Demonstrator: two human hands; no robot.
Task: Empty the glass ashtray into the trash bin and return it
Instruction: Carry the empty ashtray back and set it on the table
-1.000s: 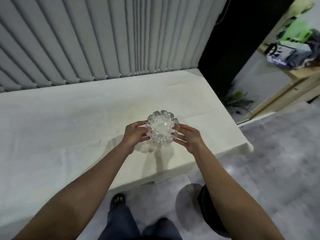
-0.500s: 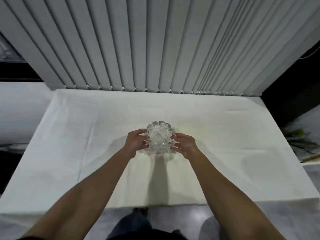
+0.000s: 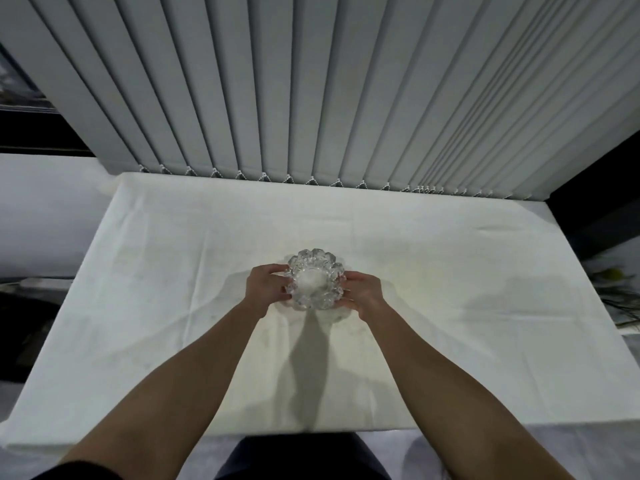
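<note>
Clear scalloped glass ashtray (image 3: 316, 283): upright, clasped between both grips over the white-clothed bench (image 3: 450, 271). Left hand (image 3: 266, 287) holds its left wall, right hand (image 3: 363, 293) its right wall. Beyond the grips: grey vertical blinds (image 3: 311, 98).

White-clothed table (image 3: 450, 271) w/ grey vertical blinds (image 3: 311, 98) behind.

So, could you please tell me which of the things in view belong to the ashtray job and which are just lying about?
Part of the job:
- glass ashtray, held between both hands
- left hand
- right hand
- white-covered table, under the ashtray

Just there:
- vertical blinds behind the table
- greenery off the right edge

No trash bin is in view.
</note>
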